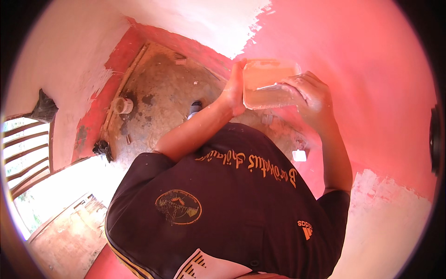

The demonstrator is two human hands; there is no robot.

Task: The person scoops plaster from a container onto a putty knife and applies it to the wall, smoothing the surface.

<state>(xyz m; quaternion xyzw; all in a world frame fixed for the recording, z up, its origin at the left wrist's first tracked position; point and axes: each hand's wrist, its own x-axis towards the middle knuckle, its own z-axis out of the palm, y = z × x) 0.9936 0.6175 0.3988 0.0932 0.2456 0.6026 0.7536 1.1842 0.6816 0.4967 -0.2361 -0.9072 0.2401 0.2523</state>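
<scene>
My left hand grips the left side of a shallow rectangular plastic tub, with the thumb at its far rim. The tub looks translucent and tinted orange-pink, with wet-looking paint smeared inside. My right hand is over the tub's right side, fingers closed around a thin flat tool with a pale edge. That edge reaches into the tub; the rest of the tool is hidden by my fingers, so its exact kind is unclear. Both hands are held up in front of my chest, near the pink wall.
Fresh pink paint covers much of the right wall, with a ragged edge against white. Below on the stained floor stands a small bucket. Black plastic lies near a doorway. A barred window is at left.
</scene>
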